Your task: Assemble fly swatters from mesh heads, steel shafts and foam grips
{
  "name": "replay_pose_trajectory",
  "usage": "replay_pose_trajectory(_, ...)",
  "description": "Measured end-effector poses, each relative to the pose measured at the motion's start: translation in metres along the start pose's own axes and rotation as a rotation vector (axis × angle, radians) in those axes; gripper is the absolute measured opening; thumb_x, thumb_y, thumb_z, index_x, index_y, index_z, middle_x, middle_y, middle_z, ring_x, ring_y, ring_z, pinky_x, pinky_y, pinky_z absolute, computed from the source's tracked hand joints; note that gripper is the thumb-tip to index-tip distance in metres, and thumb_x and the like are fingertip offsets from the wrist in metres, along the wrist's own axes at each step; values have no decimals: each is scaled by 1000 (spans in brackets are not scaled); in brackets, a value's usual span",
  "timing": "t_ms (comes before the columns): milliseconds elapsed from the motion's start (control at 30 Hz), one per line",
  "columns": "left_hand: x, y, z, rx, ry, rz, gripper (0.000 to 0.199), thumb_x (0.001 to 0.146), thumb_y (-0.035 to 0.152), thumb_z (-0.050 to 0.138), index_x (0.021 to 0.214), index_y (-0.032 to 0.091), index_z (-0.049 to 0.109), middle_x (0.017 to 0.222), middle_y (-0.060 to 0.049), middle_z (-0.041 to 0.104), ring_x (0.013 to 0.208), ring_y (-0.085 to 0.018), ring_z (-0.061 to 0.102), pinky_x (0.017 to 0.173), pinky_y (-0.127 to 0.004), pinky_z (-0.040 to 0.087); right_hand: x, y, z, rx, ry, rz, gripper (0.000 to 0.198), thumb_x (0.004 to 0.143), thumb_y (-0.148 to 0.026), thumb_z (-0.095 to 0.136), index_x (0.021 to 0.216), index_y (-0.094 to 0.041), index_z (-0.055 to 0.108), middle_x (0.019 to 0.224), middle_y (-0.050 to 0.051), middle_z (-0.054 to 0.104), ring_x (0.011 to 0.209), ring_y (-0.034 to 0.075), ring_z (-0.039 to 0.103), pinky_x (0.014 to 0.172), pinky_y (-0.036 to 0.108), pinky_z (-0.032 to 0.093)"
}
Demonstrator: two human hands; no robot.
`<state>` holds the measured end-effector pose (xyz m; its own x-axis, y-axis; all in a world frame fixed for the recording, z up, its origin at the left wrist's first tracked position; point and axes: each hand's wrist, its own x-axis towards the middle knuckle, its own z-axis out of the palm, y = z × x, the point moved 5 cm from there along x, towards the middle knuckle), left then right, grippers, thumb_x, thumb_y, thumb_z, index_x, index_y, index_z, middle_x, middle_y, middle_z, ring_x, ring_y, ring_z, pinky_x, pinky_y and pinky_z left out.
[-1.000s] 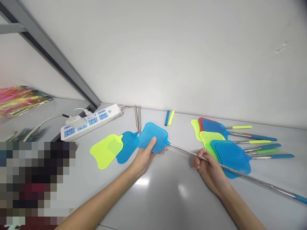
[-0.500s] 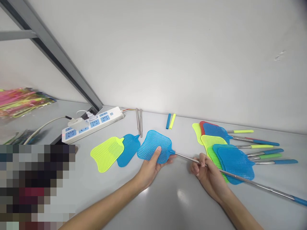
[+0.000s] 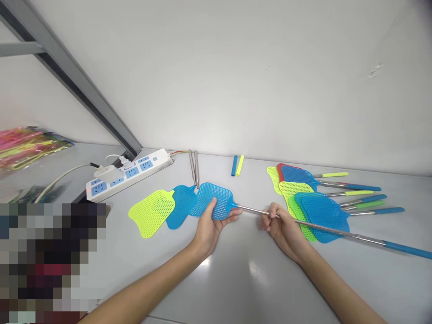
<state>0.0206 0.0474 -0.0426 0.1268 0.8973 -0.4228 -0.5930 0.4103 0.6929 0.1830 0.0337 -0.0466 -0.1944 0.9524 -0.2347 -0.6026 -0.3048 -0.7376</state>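
Observation:
A blue fly swatter with a long metal rod and a blue grip is held across the table between both hands. My left hand pinches its mesh head, thumb on top and fingers underneath. The fingers of my right hand are curled around the metal rod, partway along it. Left of the held head lie a loose blue swatter head and a loose yellow swatter head, overlapping. On the right, the rod passes over a pile of swatters with handles in blue, yellow, green and red.
Two metal rods lie near the wall, with a blue tube and a yellow tube further right. A white power strip with plugs sits at back left. Bagged colourful items lie at far left.
The swatter's grip end has risen relative to the table, and more of the blue grip shows. Both hands keep their holds. The whole view has shifted slightly.

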Motion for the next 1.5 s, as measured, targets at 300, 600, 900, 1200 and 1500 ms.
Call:
replay_pose_trajectory(300, 1, 0, -1, 8, -13, 25, 36, 82, 37, 42, 85, 7, 60, 80, -12, 66, 77, -27, 64, 72, -36, 47, 3, 0, 3, 11, 0, 23, 23, 79, -15, 37, 59, -19, 45, 52, 0, 49, 52, 12, 41, 55, 26, 29)
replay_pose_trajectory(600, 1, 2, 0, 41, -23, 22, 42, 82, 43, 40, 84, 7, 61, 80, -14, 67, 76, -26, 64, 73, -36, 47, 5, 0, 3, 42, -27, 25, 21, 79, -14, 38, 60, -19, 45, 51, 0, 48, 52, 12, 39, 56, 27, 30)
replay_pose_trajectory(900, -8, -11, 4, 33, -93, 83, 37, 82, 41, 43, 90, 8, 59, 85, -14, 67, 77, -28, 64, 71, -38, 47, 4, 1, 2, 84, -74, 16, 26, 82, -17, 35, 58, -19, 43, 50, 0, 47, 49, 13, 37, 55, 27, 27)
replay_pose_trajectory(1200, -16, -18, 12, 37, -182, 4, 39, 84, 41, 40, 94, 9, 60, 92, -15, 66, 87, -28, 62, 79, -40, 44, 0, 1, 8, -15, -102, -16, 25, 80, -16, 36, 57, -20, 43, 51, 0, 48, 52, 14, 39, 55, 27, 28)
replay_pose_trajectory(1500, -15, -21, 15, 40, -251, -53, 38, 83, 41, 42, 98, 12, 61, 105, -13, 62, 99, -27, 56, 84, -38, 42, -2, 7, 11, -77, -111, 3, 22, 81, -17, 37, 60, -20, 46, 55, 1, 51, 54, 13, 41, 58, 26, 30)
